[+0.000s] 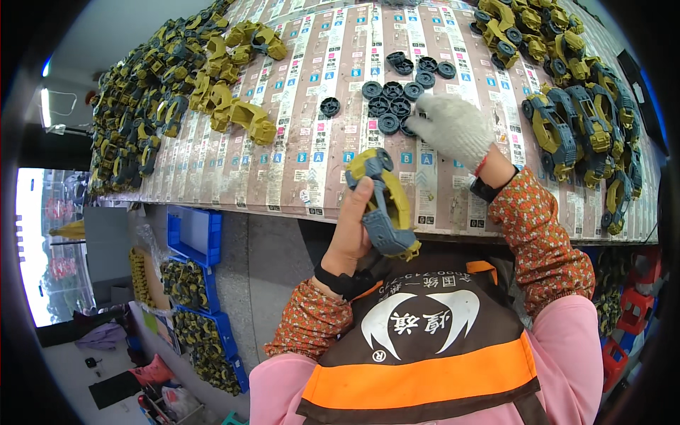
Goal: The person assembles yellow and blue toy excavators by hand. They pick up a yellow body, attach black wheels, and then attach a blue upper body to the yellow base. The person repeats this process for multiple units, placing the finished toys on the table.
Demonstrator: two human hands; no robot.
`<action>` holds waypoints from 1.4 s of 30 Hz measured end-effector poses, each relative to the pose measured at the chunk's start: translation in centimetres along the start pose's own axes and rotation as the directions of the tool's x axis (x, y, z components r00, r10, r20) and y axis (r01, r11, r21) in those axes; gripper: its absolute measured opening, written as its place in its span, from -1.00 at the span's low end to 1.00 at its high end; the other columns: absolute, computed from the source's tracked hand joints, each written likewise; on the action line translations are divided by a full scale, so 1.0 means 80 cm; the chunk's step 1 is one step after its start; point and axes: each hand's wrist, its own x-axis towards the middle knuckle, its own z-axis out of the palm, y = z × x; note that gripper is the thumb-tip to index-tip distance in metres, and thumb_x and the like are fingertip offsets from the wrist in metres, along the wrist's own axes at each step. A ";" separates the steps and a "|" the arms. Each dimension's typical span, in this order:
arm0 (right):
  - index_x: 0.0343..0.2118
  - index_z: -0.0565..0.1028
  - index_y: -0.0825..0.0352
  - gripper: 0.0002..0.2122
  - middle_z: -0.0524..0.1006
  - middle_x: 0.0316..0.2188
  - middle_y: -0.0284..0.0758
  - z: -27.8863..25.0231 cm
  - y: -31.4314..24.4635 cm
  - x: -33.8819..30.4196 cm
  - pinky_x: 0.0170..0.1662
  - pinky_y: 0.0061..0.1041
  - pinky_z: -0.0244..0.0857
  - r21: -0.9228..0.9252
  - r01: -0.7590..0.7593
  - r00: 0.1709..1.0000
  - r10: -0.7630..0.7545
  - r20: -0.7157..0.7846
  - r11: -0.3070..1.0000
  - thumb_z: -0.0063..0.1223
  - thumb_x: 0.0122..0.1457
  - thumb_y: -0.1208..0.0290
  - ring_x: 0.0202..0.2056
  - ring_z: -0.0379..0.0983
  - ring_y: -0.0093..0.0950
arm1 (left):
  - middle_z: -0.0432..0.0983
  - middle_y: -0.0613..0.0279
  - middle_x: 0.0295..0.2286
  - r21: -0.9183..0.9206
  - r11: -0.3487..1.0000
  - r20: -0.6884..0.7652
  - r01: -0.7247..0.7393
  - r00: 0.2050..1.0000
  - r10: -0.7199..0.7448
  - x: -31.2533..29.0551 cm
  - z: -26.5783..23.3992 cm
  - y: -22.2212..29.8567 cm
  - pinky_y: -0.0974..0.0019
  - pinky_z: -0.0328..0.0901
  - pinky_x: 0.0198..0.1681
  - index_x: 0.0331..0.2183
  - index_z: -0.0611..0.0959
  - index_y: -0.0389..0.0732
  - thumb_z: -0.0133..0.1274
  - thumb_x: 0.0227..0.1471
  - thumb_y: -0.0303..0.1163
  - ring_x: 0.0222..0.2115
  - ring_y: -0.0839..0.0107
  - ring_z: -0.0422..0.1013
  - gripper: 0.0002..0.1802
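My bare left hand [350, 230] grips a toy car body [386, 205], olive-yellow and blue-grey, held tilted just over the table's near edge. A dark wheel shows at the body's far end. My right hand [453, 127], in a whitish knitted glove, reaches to the near right side of a cluster of dark toy wheels [400, 108]. Its fingertips are bent at the outermost wheels; whether one is pinched between them is hidden by the glove. A lone wheel [330, 107] lies left of the cluster.
A big heap of toy car parts [131, 106] covers the table's left side, with loose olive body shells [251, 122] beside it. More toy car bodies [581, 131] lie at the right. Blue crates [195, 237] stand on the floor at left, red stools [632, 312] at far right.
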 end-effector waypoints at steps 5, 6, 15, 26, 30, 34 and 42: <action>-0.20 0.57 0.33 -0.73 0.63 -0.30 -0.02 0.018 0.002 -0.003 -0.11 -0.02 0.47 -0.023 0.097 0.995 -0.097 0.030 0.995 0.18 0.21 0.21 -0.19 0.61 0.01 | 0.65 0.07 -0.11 -0.046 0.998 0.075 0.049 0.996 -0.046 -0.008 0.000 0.011 0.02 0.59 -0.06 0.14 0.54 -0.20 -0.04 0.38 0.22 -0.17 0.16 0.65 -0.32; -0.19 0.55 0.32 -0.74 0.63 -0.32 -0.01 0.021 0.001 -0.006 -0.13 -0.03 0.46 0.010 0.097 0.995 -0.097 0.011 0.995 0.20 0.20 0.23 -0.21 0.61 0.02 | 0.65 0.11 -0.11 -0.085 0.996 0.137 0.038 0.990 -0.026 -0.008 -0.001 0.011 0.09 0.59 -0.06 0.13 0.55 -0.20 -0.03 0.40 0.17 -0.15 0.24 0.65 -0.37; -0.07 0.53 0.41 -0.75 0.61 -0.28 0.06 0.009 -0.006 -0.088 -0.10 -0.02 0.46 0.188 0.178 0.983 -0.183 0.006 0.966 0.12 0.25 0.40 -0.18 0.60 0.05 | 0.64 0.13 -0.10 -0.108 0.992 -0.003 -0.065 0.998 0.065 -0.010 0.008 0.004 0.10 0.56 -0.02 0.10 0.56 -0.17 -0.03 0.40 0.17 -0.12 0.27 0.63 -0.39; 0.02 0.55 0.34 -0.73 0.66 -0.23 -0.03 0.002 -0.038 -0.175 -0.09 -0.21 0.53 0.640 -0.063 0.990 -0.031 0.136 0.766 0.18 0.26 0.52 -0.15 0.67 -0.04 | 0.63 0.18 -0.13 -0.073 0.988 -0.074 -0.137 0.989 0.132 -0.012 0.022 -0.004 0.16 0.56 -0.04 0.08 0.56 -0.18 -0.01 0.39 0.18 -0.15 0.33 0.61 -0.39; 0.03 0.55 0.33 -0.72 0.66 -0.24 -0.02 -0.006 -0.050 -0.184 -0.11 -0.18 0.53 0.622 -0.032 0.994 -0.040 0.101 0.783 0.15 0.26 0.55 -0.16 0.66 -0.01 | 0.63 0.17 -0.14 -0.071 0.982 -0.138 -0.176 0.977 0.165 -0.011 0.025 -0.008 0.21 0.56 -0.08 0.07 0.56 -0.19 0.00 0.40 0.15 -0.17 0.36 0.61 -0.42; 0.05 0.54 0.32 -0.70 0.66 -0.26 -0.01 -0.004 -0.050 -0.193 -0.17 -0.15 0.53 0.623 -0.005 0.996 -0.054 0.076 0.782 0.12 0.25 0.57 -0.21 0.66 0.02 | 0.62 0.17 -0.17 -0.058 0.980 -0.143 -0.189 0.974 0.179 -0.012 0.027 -0.008 0.25 0.57 -0.12 0.05 0.56 -0.21 0.01 0.40 0.11 -0.22 0.38 0.61 -0.45; 0.08 0.48 0.31 -0.65 0.63 -0.36 -0.04 0.000 -0.051 -0.206 -0.31 -0.12 0.48 0.512 0.008 0.983 -0.100 0.152 0.859 0.12 0.22 0.56 -0.38 0.63 0.00 | 0.61 0.21 -0.23 -0.089 0.974 -0.157 -0.207 0.969 0.192 -0.010 0.025 -0.014 0.32 0.57 -0.19 0.02 0.56 -0.22 0.09 0.38 0.02 -0.27 0.43 0.61 -0.52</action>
